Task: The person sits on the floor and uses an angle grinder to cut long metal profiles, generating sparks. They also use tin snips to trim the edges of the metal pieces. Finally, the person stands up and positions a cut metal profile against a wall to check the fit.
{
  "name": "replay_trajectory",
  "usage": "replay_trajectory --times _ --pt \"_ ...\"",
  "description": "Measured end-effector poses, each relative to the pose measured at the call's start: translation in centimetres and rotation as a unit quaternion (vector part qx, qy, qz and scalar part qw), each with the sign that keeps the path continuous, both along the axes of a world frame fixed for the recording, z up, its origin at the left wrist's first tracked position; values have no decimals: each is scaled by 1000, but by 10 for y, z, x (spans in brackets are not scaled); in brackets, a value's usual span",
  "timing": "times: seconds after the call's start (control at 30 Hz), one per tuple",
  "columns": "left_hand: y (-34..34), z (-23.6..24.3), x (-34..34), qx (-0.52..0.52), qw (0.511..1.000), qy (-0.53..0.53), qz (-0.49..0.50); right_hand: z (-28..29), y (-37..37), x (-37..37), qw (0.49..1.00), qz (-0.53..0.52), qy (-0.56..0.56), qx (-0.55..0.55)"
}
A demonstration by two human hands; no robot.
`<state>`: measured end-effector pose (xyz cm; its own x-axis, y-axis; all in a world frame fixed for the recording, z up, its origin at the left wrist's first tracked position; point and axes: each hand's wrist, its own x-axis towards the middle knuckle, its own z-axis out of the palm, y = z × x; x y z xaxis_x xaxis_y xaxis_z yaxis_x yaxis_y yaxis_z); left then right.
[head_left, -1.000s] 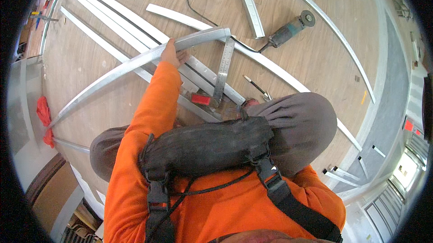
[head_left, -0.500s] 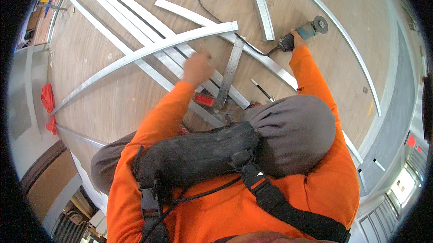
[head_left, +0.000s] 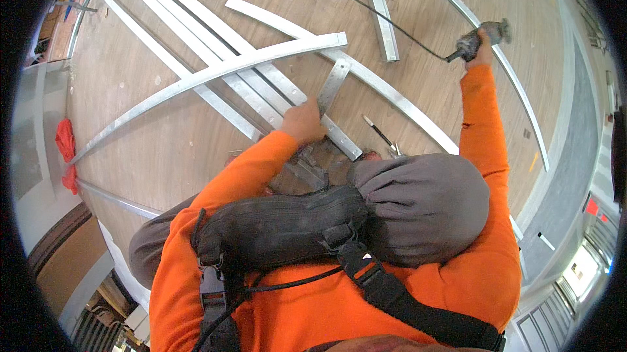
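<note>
My right hand (head_left: 482, 53) grips a grey angle grinder (head_left: 471, 43) by its body, out at arm's length on the right; its black cord trails up-left. My left hand (head_left: 302, 119) is closed at the lower end of a short perforated metal strip (head_left: 334, 83), over several long metal channels (head_left: 241, 88). A curved channel (head_left: 171, 93) lies across those channels. Another channel (head_left: 396, 105) runs diagonally between my hands. A black-handled tool (head_left: 380, 133) lies near my right knee. What is under my left hand is hidden.
My crossed legs and black chest bag (head_left: 283, 223) fill the near side. Red cloth (head_left: 65, 142) lies at far left by a pale panel. More channels (head_left: 377, 11) lie on the wood-look floor ahead; a long thin one (head_left: 532, 114) curves along the right.
My right hand came into view, took hold of the grinder and moved it right and up. My left hand let go of the curved channel and moved down-right onto the short strip.
</note>
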<state>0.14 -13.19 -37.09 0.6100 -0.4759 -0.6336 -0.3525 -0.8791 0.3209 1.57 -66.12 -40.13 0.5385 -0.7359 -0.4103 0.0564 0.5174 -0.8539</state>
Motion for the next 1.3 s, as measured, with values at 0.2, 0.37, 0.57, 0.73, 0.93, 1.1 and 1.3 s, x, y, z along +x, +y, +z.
replay_trajectory --times 0.2,0.37,0.57,0.73,0.93,1.1,1.3 --pt "27 11 18 138 984 49 -105 123 69 -5 990 13 -133 -54" --pt "-15 82 72 7 982 6 -186 149 172 -17 980 118 -154 -44" --pt "-85 127 41 -304 938 -162 -38 106 258 -23 984 165 -68 -4" --pt "-81 122 25 -371 893 225 120 120 295 -40 962 183 -157 125" --pt "-109 94 7 -362 896 161 198 96 264 -52 969 237 -70 17" --pt "-116 103 17 -302 880 289 224 86 276 -55 965 173 -159 113" --pt "-118 86 13 -317 908 220 166 72 267 -59 951 145 -161 218"
